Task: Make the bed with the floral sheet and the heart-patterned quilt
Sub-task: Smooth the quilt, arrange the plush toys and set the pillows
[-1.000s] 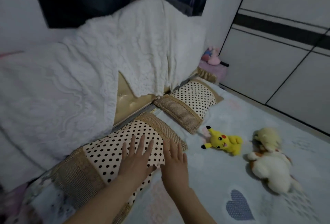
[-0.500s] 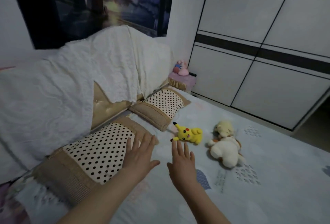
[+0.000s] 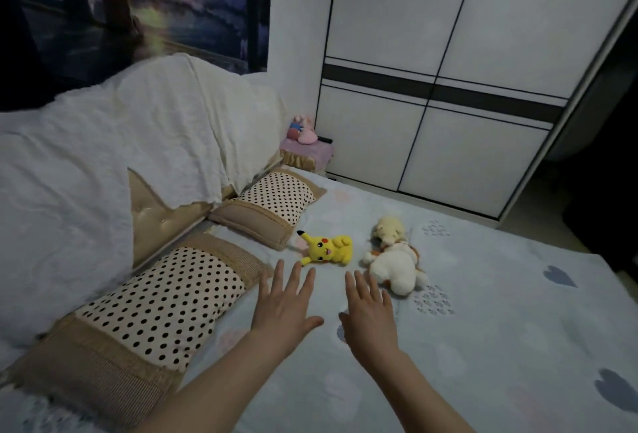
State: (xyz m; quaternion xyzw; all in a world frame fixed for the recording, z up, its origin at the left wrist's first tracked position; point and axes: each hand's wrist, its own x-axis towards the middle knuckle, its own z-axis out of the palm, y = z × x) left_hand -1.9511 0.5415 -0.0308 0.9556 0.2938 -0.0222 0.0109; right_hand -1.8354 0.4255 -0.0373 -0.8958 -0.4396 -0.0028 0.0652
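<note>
The pale blue heart-patterned quilt (image 3: 500, 311) lies spread flat over the bed. My left hand (image 3: 284, 305) and my right hand (image 3: 371, 315) hover side by side over it, fingers straight and spread, holding nothing. Two polka-dot pillows sit along the headboard: the near pillow (image 3: 152, 308) just left of my left hand, the far pillow (image 3: 272, 201) beyond it. A yellow plush toy (image 3: 328, 249) and a white plush toy (image 3: 395, 260) lie on the quilt just ahead of my fingertips. The floral sheet is hidden under the quilt.
A white lace cover (image 3: 103, 156) drapes over the tan padded headboard (image 3: 158, 211). A small pink-covered stand (image 3: 307, 149) with a pink toy stands at the bed's far corner. White wardrobe doors (image 3: 448, 87) run along the far side.
Both hands have left the near pillow and moved right, out over the quilt toward the plush toys. My view has swung right and up.
</note>
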